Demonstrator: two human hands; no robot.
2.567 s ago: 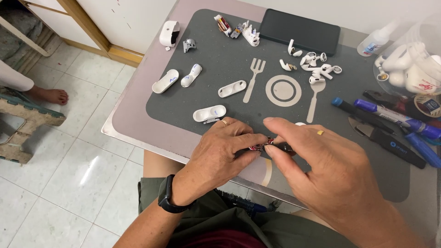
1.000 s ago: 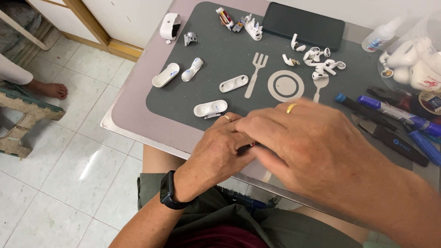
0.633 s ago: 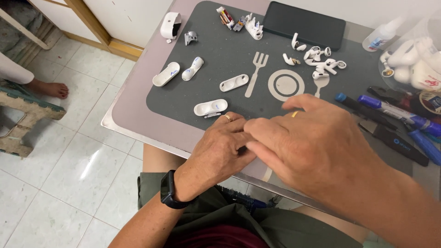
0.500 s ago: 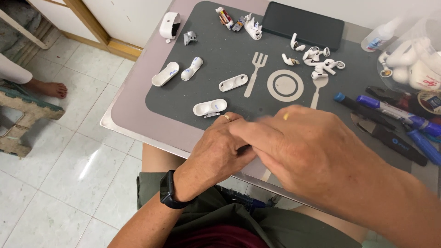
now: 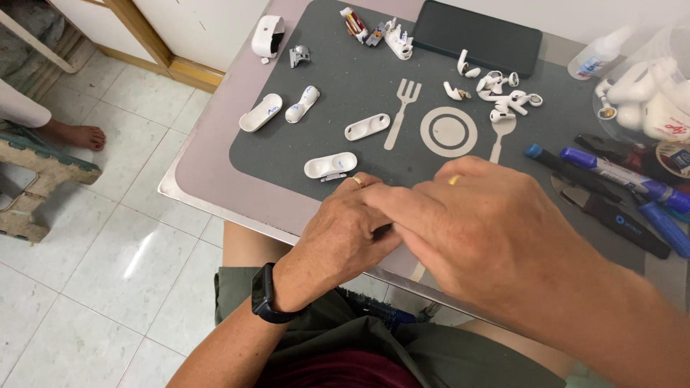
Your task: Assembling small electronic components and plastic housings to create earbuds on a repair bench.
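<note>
Grey mat [image 5: 302, 144]: your left hand [image 5: 345, 233] and right hand [image 5: 496, 241] meet near the white earbud-case shell [image 5: 330, 166], grip hidden, steadying something unseen

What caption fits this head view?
Left hand and right hand meet at the grey mat's edge, beside scattered white earbud parts.
</note>
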